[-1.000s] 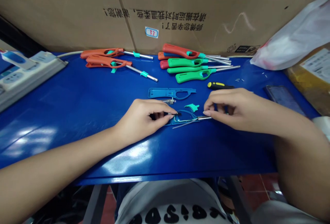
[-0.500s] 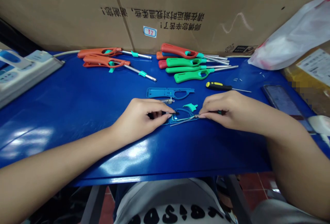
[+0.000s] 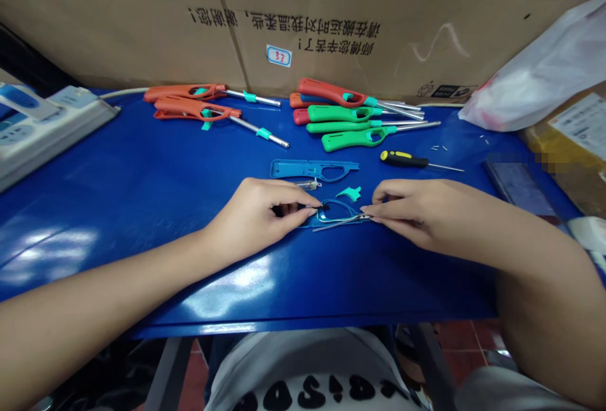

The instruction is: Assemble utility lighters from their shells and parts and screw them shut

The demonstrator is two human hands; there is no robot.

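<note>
An opened blue lighter shell half lies on the blue table between my hands. My left hand pinches its handle end with curled fingers. Pressed together, the fingers of my right hand grip the metal tube at its right end. The other blue shell half lies just behind, with a small metal part and a teal trigger piece beside it.
Orange long lighters lie at the back left, green and red ones at the back centre. A yellow-black screwdriver, a phone, a power strip, a white plastic bag and cardboard boxes surround the table.
My right hand slid left along the metal tube toward the shell and its fingers flattened. My left hand has stayed pinched on the shell's handle end.
</note>
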